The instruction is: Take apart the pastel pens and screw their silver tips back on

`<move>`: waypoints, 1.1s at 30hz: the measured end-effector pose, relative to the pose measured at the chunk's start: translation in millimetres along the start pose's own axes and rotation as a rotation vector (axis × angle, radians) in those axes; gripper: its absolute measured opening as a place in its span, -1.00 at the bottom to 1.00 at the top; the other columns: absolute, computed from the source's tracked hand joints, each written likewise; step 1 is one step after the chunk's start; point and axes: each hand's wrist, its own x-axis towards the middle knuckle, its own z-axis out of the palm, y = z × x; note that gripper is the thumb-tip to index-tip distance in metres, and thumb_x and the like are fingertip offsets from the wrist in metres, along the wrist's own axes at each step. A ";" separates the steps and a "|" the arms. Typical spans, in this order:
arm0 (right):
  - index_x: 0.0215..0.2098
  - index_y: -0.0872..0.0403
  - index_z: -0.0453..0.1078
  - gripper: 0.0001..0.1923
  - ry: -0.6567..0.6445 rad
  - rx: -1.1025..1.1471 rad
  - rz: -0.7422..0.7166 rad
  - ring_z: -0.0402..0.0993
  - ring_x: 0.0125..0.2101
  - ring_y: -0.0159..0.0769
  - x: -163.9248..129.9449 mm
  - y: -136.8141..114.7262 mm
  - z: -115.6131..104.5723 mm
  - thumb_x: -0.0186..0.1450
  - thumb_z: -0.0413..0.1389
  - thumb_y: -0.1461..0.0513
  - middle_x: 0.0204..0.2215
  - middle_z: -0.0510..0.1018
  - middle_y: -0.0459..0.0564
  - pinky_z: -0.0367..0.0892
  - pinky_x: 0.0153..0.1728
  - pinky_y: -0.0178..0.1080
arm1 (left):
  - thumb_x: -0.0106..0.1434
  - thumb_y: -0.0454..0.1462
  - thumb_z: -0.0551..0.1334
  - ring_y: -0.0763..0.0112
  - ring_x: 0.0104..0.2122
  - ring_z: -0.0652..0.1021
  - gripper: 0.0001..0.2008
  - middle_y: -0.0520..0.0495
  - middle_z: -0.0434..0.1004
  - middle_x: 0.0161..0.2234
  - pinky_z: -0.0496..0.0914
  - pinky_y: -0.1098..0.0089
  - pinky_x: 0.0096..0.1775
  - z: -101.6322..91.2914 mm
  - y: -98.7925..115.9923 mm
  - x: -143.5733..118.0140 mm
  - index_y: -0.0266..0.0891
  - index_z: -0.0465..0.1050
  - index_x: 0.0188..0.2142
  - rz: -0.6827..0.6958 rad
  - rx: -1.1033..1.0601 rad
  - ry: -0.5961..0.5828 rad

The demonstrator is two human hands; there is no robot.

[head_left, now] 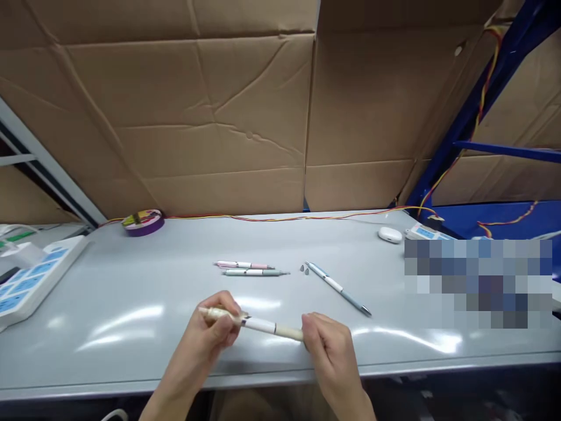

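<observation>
A cream and white pen (263,325) is held level above the front of the table between my two hands. My left hand (214,327) pinches its left end between thumb and fingers. Fingers of my right hand (326,345) are closed round the other end and hide the tip. Beyond my hands lie a pink and white pen (239,265) and a grey-green and white pen (254,272), side by side. A light blue and white pen (335,285) rests at a slant to their right. Two small dark grey pieces (304,269) sit near its upper end.
A roll of purple tape (144,223) stands at the back left. White power strips (41,280) with blue sockets are at the left and right. A small white case (390,235) lies at the back right. Red and yellow wires (263,219) run along the cardboard wall (197,117).
</observation>
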 end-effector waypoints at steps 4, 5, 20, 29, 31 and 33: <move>-0.60 0.07 0.15 -0.47 -0.046 0.132 0.029 0.16 -0.62 -0.39 -2.1 2.9 -4.5 0.40 -0.31 0.01 -0.67 0.22 -0.11 0.06 -0.58 -0.34 | 0.03 -0.06 0.38 0.51 -0.39 0.42 -0.69 0.08 0.31 -0.42 0.40 0.54 -0.33 23.4 -11.8 4.5 -0.18 0.39 -0.36 0.060 -0.511 0.252; -0.54 0.08 0.23 -0.45 -0.048 0.174 0.051 0.21 -0.60 -0.37 -3.1 6.0 -9.1 0.39 -0.32 -0.04 -0.65 0.28 -0.10 0.09 -0.57 -0.34 | 0.07 -0.13 0.37 0.47 -0.32 0.44 -0.74 0.07 0.32 -0.38 0.41 0.49 -0.25 27.1 -14.7 4.6 -0.16 0.37 -0.34 0.052 -0.618 0.271; -0.39 0.07 0.41 -0.51 -0.056 0.280 0.205 0.29 -0.55 -0.31 -14.4 23.3 -38.1 0.39 -0.25 0.04 -0.62 0.38 -0.05 0.20 -0.53 -0.32 | 0.29 -0.12 -0.03 0.51 -0.72 -0.12 -0.58 0.16 -0.22 -0.69 -0.03 0.47 -0.74 19.2 -22.2 -1.4 -0.21 -0.02 -0.65 0.091 -0.942 0.571; -0.40 0.08 0.40 -0.55 -0.073 0.211 0.191 0.29 -0.56 -0.31 -13.6 21.7 -39.0 0.40 -0.22 0.06 -0.62 0.38 -0.05 0.19 -0.51 -0.31 | 0.24 -0.19 -0.03 0.51 -0.70 -0.17 -0.62 0.16 -0.26 -0.69 -0.02 0.48 -0.74 12.5 -28.4 -2.4 -0.21 -0.06 -0.67 0.179 -0.810 0.469; -0.40 0.07 0.39 -0.56 -0.082 0.184 0.188 0.30 -0.57 -0.32 -12.7 21.1 -39.0 0.39 -0.21 0.07 -0.61 0.38 -0.07 0.19 -0.51 -0.31 | 0.24 -0.20 -0.04 0.51 -0.71 -0.17 -0.63 0.16 -0.25 -0.69 -0.03 0.48 -0.74 13.4 -28.1 -2.1 -0.21 -0.05 -0.67 0.173 -0.816 0.474; -0.41 0.07 0.39 -0.57 -0.098 0.151 0.185 0.31 -0.57 -0.34 -11.2 20.8 -38.9 0.39 -0.20 0.08 -0.62 0.38 -0.09 0.19 -0.52 -0.32 | 0.25 -0.19 -0.05 0.51 -0.71 -0.16 -0.62 0.16 -0.25 -0.69 -0.04 0.47 -0.74 15.2 -27.6 -1.6 -0.21 -0.05 -0.67 0.164 -0.831 0.496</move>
